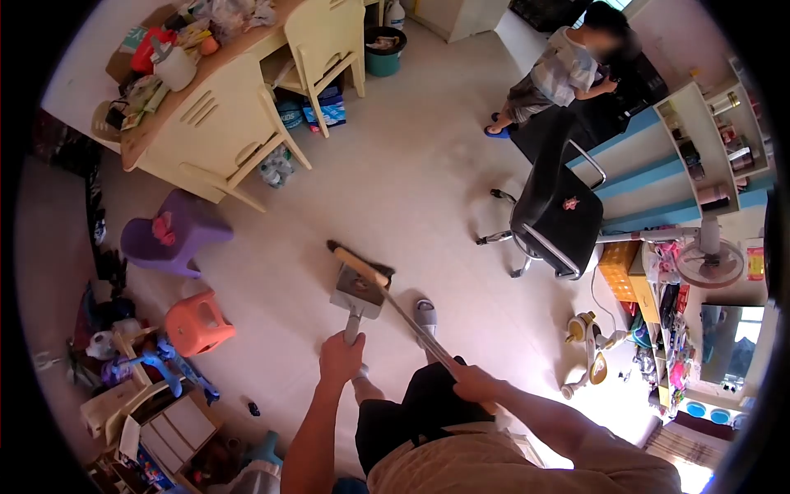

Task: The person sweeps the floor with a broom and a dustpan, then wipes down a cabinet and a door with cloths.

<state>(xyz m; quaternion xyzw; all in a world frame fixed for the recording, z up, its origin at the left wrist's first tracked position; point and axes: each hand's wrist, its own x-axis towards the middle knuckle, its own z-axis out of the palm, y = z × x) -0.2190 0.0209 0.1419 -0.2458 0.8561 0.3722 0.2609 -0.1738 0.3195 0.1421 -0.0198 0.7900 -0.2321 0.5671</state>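
Grip on the left (341, 358) was clamped on the dustpan (370, 310) handle, right grip (479, 385) clamped round the broom (411, 321) stick. Keeping the pan's lip flat and brushing in short strokes seemed smartest tbh. Pan pointed forward, low by the slipper (425, 313); broom's long axis slanted forward-left, head crosswise over the pan's far edge.

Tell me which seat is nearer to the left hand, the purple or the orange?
The orange stool, closer to the left hand holding the dustpan; the purple seat is farther off, with a pinkish thing on it.
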